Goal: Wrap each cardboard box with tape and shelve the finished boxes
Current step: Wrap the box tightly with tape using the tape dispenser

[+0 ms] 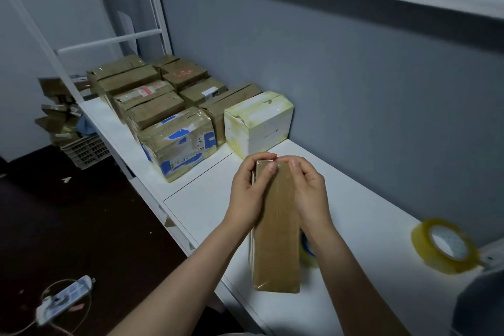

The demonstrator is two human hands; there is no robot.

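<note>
Brown cardboard box sits lengthwise on white shelf board, near finished boxes. Left hand and right hand clasp its far end, fingers curled, thumbs on top, probably pressing tape flat. Tape edge indistinct. Blue-yellow object behind right forearm mostly hidden.

Second tape roll at 3 o'clock of long box, mostly hidden behind it. Box's far end covered by left hand and right hand. Grey object, 4 o'clock, cut by edge. Stacked boxes: labels unreadable. Power strip, 8 o'clock, blurred.
</note>
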